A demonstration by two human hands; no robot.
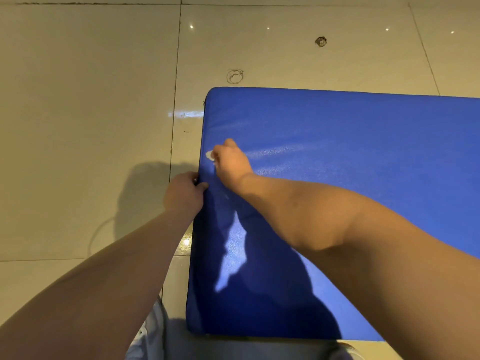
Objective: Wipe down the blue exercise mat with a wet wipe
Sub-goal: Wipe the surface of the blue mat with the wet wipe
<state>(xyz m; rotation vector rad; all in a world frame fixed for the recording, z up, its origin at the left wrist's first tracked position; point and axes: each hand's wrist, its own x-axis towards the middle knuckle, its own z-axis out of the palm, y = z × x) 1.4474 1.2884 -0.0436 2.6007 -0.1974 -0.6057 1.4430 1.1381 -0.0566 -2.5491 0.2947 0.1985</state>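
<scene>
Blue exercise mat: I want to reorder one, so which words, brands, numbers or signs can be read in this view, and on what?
None.
The blue exercise mat shows a plain cover, no logo or label.
The wet wipe shows blank white.
The floor tiles carry only two round marks.

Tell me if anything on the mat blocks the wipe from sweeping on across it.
Nothing visible does. The right hand holds the wipe on the mat near its left edge, the left hand grips that edge beside it, and no object shows on the blue surface beyond.
</scene>
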